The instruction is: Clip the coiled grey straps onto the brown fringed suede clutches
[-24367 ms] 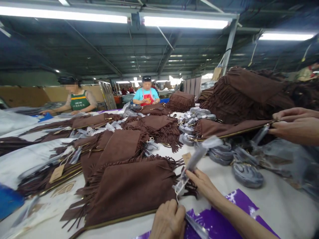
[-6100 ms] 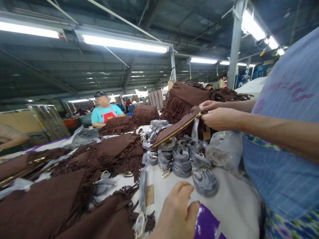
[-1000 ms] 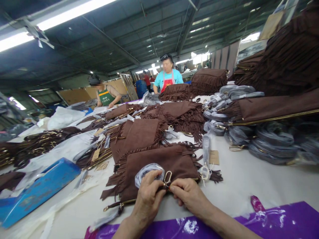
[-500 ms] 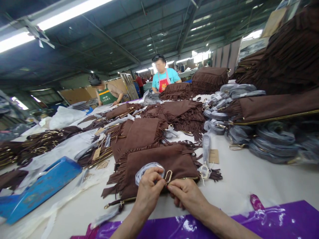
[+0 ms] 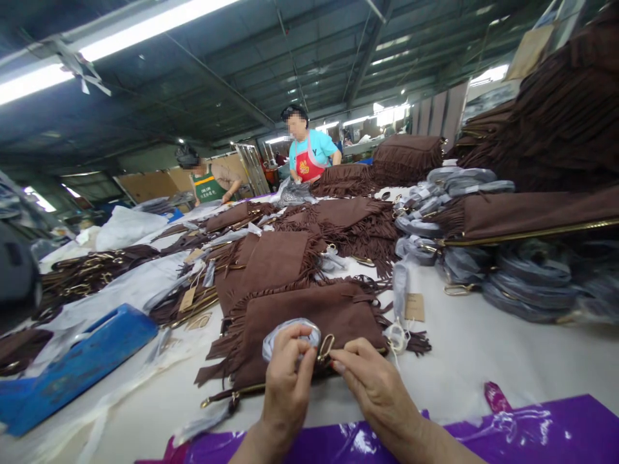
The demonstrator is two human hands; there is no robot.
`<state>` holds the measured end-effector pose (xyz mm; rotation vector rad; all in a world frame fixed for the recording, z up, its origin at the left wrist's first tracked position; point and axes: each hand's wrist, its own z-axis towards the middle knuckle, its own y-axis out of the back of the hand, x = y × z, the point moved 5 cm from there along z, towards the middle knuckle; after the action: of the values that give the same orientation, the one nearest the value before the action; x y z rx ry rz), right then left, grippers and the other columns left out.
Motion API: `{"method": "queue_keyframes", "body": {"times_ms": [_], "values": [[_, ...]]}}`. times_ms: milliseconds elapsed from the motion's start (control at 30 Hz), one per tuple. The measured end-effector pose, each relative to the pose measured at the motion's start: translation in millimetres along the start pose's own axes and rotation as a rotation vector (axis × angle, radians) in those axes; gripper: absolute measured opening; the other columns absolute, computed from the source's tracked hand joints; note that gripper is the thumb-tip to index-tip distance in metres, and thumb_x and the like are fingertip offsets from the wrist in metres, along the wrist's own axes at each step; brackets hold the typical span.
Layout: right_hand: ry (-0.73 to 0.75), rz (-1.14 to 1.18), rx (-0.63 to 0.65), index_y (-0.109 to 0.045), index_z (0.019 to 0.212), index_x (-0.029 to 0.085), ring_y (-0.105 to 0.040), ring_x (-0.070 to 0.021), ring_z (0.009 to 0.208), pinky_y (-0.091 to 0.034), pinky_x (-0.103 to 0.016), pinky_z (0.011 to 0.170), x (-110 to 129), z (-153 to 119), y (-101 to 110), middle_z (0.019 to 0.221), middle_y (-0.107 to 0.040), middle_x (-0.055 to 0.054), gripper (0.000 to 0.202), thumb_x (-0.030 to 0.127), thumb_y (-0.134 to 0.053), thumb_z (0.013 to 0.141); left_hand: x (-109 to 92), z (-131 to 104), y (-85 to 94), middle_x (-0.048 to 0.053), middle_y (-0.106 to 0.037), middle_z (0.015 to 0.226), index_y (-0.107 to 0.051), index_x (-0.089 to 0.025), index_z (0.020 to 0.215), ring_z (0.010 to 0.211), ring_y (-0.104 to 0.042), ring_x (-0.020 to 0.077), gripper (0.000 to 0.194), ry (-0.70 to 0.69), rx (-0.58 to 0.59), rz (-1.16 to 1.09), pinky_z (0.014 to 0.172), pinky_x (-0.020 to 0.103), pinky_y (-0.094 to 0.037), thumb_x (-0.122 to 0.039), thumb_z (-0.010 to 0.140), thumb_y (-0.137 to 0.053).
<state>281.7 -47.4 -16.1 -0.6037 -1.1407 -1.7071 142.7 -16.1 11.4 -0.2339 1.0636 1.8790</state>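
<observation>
A brown fringed bag (image 5: 309,309) lies flat on the table in front of me, its gold zip along the near edge. On it rests a coiled strap (image 5: 271,341) in clear plastic, with a gold clasp (image 5: 327,347) at its right side. My left hand (image 5: 287,380) is closed over the near right part of the coil, thumb and fingers pinched close to the clasp. My right hand (image 5: 380,383) is closed in a pinch just right of the clasp's lower end; what its fingertips hold is too small to make out.
A blue tape dispenser (image 5: 91,367) stands on the left. Purple plastic (image 5: 546,425) lies along the near edge. Wrapped strap coils (image 5: 532,277) and a paper tag (image 5: 414,307) are to the right, more fringed bags (image 5: 348,212) beyond. Two co-workers (image 5: 312,154) (image 5: 207,183) stand across the table.
My right hand has drawn slightly back from the clasp, and my left thumb has come away from it toward the coil. The clasp tilts a little more to the right.
</observation>
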Motion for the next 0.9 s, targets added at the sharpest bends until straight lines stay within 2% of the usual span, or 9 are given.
{"method": "queue_keyframes", "body": {"times_ms": [100, 267, 467, 567, 633, 733, 800, 867, 900], "values": [[-0.018, 0.106, 0.059, -0.064, 0.091, 0.020, -0.053, -0.0142, 0.075, -0.042, -0.024, 0.066, -2, 3, -5, 0.079, -0.055, -0.003, 0.025, 0.030, -0.041, 0.091, -16, -1, -5.7, 0.007, -0.058, 0.094, -0.055, -0.018, 0.070, 0.093, -0.054, 0.0183, 0.016, -0.134, 0.020, -0.004, 0.082, 0.030, -0.044, -0.013, 0.082, -0.045], [-0.189, 0.246, 0.051, -0.059, 0.065, 0.018, -0.049, -0.0113, 0.062, -0.038, -0.021, 0.057, -14, 7, -12, 0.064, -0.049, 0.001, 0.030, 0.033, -0.047, 0.087, -25, 3, -12.8, 0.007, -0.058, 0.094, -0.055, -0.018, 0.073, 0.092, -0.054, 0.0184, 0.015, -0.205, 0.045, 0.007, 0.083, 0.031, -0.044, -0.010, 0.082, -0.046], [-0.400, 0.521, 0.058, -0.062, 0.068, 0.016, -0.046, -0.0064, 0.046, -0.034, -0.018, 0.041, -22, 7, -20, 0.065, -0.047, 0.003, 0.035, 0.048, -0.054, 0.079, -21, 9, -14.5, 0.005, -0.058, 0.086, -0.055, -0.018, 0.071, 0.084, -0.055, 0.0159, 0.016, -0.172, 0.060, -0.027, 0.074, 0.026, -0.046, -0.010, 0.082, -0.046], [-0.454, 0.569, 0.045, -0.061, 0.065, 0.015, -0.045, -0.0061, 0.042, -0.033, -0.017, 0.038, -21, 8, -20, 0.059, -0.047, 0.003, 0.038, 0.052, -0.056, 0.074, -21, 8, -15.2, 0.005, -0.058, 0.085, -0.056, -0.017, 0.071, 0.082, -0.056, 0.0148, 0.017, -0.169, 0.045, -0.048, 0.074, 0.025, -0.046, -0.010, 0.082, -0.046], [-0.471, 0.570, 0.029, -0.060, 0.065, 0.015, -0.045, -0.0066, 0.042, -0.033, -0.017, 0.039, -21, 9, -19, 0.055, -0.047, 0.004, 0.037, 0.051, -0.058, 0.073, -20, 5, -16.9, 0.004, -0.058, 0.082, -0.056, -0.017, 0.072, 0.080, -0.057, 0.0142, 0.017, -0.165, 0.082, -0.082, 0.072, 0.024, -0.047, -0.011, 0.083, -0.045], [-0.525, 0.591, 0.026, -0.060, 0.070, 0.014, -0.045, -0.0072, 0.042, -0.032, -0.017, 0.039, -23, 8, -20, 0.050, -0.048, 0.004, 0.036, 0.050, -0.057, 0.071, -9, 0, -18.9, 0.000, -0.059, 0.076, -0.054, -0.019, 0.091, 0.061, -0.057, 0.0107, 0.010, -0.024, 0.196, -0.137, 0.058, 0.020, -0.047, -0.015, 0.084, -0.047], [-0.573, 0.613, 0.025, -0.060, 0.071, 0.013, -0.044, -0.0070, 0.040, -0.031, -0.016, 0.038, -25, 7, -21, 0.047, -0.048, 0.004, 0.037, 0.050, -0.057, 0.070, -2, -2, -18.9, -0.001, -0.062, 0.077, -0.046, -0.019, 0.108, 0.052, -0.055, 0.0094, 0.025, 0.109, 0.289, -0.175, 0.051, 0.019, -0.045, -0.018, 0.084, -0.048], [-0.607, 0.624, 0.016, -0.060, 0.070, 0.013, -0.042, -0.0065, 0.039, -0.030, -0.016, 0.038, -26, 5, -20, 0.045, -0.048, 0.004, 0.038, 0.050, -0.057, 0.068, -1, -1, -20.3, -0.001, -0.064, 0.078, -0.047, -0.020, 0.109, 0.057, -0.058, 0.0109, 0.028, 0.200, 0.413, -0.199, 0.053, 0.020, -0.045, -0.016, 0.081, -0.047], [-0.615, 0.627, 0.010, -0.060, 0.070, 0.012, -0.042, -0.0062, 0.039, -0.030, -0.016, 0.038, -27, 5, -20, 0.044, -0.048, 0.004, 0.038, 0.050, -0.058, 0.068, -1, -1, -21.6, -0.001, -0.065, 0.077, -0.051, -0.020, 0.103, 0.063, -0.060, 0.0121, 0.025, 0.227, 0.472, -0.196, 0.055, 0.020, -0.045, -0.013, 0.080, -0.047]]}}
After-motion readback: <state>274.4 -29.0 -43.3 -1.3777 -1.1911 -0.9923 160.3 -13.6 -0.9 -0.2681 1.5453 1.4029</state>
